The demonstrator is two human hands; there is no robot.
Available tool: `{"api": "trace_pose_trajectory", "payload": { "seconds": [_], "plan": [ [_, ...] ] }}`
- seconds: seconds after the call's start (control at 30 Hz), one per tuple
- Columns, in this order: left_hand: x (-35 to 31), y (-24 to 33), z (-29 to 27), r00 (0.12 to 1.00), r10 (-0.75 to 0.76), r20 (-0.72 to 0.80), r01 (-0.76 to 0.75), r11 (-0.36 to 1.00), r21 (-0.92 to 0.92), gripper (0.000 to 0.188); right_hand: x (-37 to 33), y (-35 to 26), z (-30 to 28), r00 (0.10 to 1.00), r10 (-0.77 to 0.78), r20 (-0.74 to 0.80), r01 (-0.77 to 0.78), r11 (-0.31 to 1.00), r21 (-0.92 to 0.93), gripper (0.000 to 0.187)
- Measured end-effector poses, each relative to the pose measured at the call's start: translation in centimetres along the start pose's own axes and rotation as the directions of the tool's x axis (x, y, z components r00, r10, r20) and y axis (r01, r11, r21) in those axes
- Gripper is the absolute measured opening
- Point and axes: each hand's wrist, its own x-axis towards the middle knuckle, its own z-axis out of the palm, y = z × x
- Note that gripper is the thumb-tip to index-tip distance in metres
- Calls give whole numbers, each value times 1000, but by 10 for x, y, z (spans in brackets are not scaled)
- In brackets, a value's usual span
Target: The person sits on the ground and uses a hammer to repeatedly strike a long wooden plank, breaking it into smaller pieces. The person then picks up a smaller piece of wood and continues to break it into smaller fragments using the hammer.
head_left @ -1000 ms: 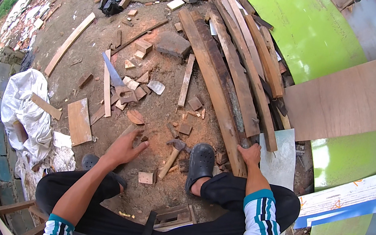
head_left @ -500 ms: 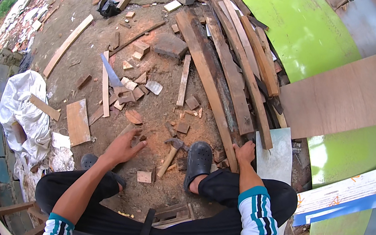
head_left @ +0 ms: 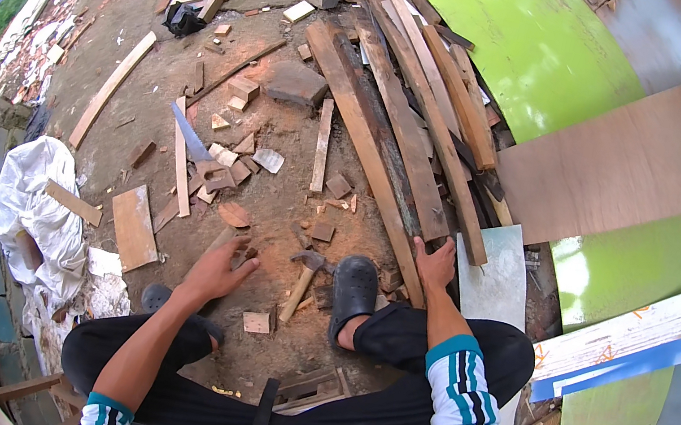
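My left hand (head_left: 219, 271) hangs over the dirt with its fingers apart and nothing in it. Below and to its right a claw hammer (head_left: 300, 289) lies beside my shoe, its wooden handle pointing toward me. At the near end of a stack of long timbers, my right hand (head_left: 435, 266) has its thumb and fingers about the end of a weathered wooden plank (head_left: 402, 146). A longer brown plank (head_left: 368, 158) runs along the left of that hand. On the right lies another long plank (head_left: 451, 177). My fingertips are partly hidden against the wood.
A handsaw (head_left: 190, 134) and wood offcuts lie ahead on the left, near a grey stone block (head_left: 297, 84). A white sack (head_left: 41, 205) slumps at far left. Green sheets (head_left: 523, 54) and a brown plywood panel (head_left: 633, 155) cover the right side.
My right hand has moved slightly up and left, onto the end of the weathered plank. My left hand stays spread in nearly the same place. The whole view has shifted a little.
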Motion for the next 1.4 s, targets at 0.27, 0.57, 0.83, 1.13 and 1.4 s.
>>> {"api": "trace_pose_trajectory", "payload": {
  "seconds": [0.27, 0.57, 0.83, 1.13, 1.4],
  "plan": [
    [5, -3, 2, 999, -27, 19, 27, 999, -24, 63, 31, -12, 1, 997, 49, -63, -53, 997, -59, 78],
    [8, -7, 7, 998, -47, 40, 48, 999, -8, 64, 32, 5, 12, 980, 142, 141, -111, 972, -209, 66],
    [10, 2, 9, 998, -45, 47, 46, 999, -17, 61, 38, -10, -5, 971, 201, 129, -158, 946, -283, 52],
    [12, -6, 11, 999, -40, 34, 41, 999, -27, 61, 85, -7, -20, 985, 30, -170, -82, 948, -309, 66],
    [4, -15, 13, 995, -76, 58, 77, 997, -24, 61, 132, 15, -31, 948, 285, 139, -227, 917, -329, 75]
  ]
}}
